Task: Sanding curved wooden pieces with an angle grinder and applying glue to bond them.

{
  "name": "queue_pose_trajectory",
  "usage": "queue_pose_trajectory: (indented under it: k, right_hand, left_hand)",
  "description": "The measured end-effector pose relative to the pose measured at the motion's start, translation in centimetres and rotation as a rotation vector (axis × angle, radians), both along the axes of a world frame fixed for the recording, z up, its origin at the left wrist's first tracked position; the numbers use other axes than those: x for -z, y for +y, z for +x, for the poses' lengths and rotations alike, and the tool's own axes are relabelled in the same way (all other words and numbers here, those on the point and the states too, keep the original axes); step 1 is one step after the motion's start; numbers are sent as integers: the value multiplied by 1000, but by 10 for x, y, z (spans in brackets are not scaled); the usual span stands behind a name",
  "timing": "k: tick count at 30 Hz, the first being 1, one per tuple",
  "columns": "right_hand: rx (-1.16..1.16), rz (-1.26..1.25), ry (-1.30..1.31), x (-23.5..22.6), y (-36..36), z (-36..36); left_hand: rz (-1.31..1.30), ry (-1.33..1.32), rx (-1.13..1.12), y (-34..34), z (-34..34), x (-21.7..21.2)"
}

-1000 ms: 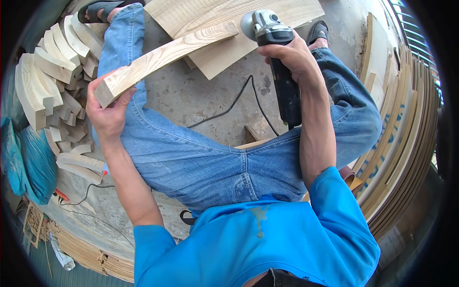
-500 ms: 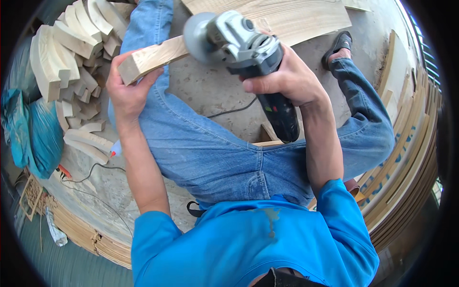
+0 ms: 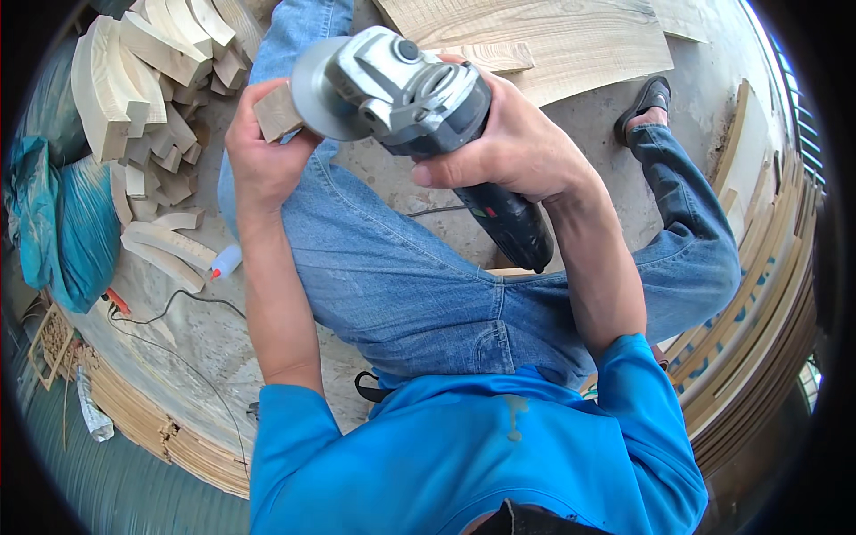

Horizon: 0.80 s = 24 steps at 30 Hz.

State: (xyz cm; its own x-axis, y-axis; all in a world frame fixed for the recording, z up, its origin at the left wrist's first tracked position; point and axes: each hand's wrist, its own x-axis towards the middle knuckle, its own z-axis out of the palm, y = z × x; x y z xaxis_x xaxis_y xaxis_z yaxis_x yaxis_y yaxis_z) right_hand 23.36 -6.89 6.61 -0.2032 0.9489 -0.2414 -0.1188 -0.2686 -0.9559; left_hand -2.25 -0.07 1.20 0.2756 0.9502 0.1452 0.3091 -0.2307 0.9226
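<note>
My left hand (image 3: 259, 156) grips the near end of a long curved wooden piece (image 3: 278, 111), whose far part shows again past the tool. My right hand (image 3: 513, 143) is wrapped around a grey and dark angle grinder (image 3: 401, 89). The grinder's round disc guard sits right against the wood beside my left fingers. Its dark handle (image 3: 513, 227) sticks out below my right hand toward my lap. Both hands are raised close to the camera, above my knees in blue jeans.
A heap of curved wooden blocks (image 3: 143, 80) lies at the upper left, next to a blue bag (image 3: 62, 223). Broad wooden boards (image 3: 571, 45) lie on the concrete floor ahead. Stacked curved wooden strips (image 3: 758, 294) line the right side. A black cable (image 3: 169, 308) and a small glue bottle (image 3: 225, 261) lie at left.
Both hands have lifted toward the camera, bringing the wood and grinder closer. The grinder has swung left, from the far part of the wood to its near end by my left hand.
</note>
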Motion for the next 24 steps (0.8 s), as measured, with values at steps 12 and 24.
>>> queue_pose_trajectory:
  k: [12, 24]
  right_hand:
    - [164, -265, -249, 14, -16, 61]
    - [476, -328, -353, 34, -33, 120]
  left_hand:
    - [0, -92, 74, 0, 2, 2]
    - [2, -83, 78, 1, 1, 1]
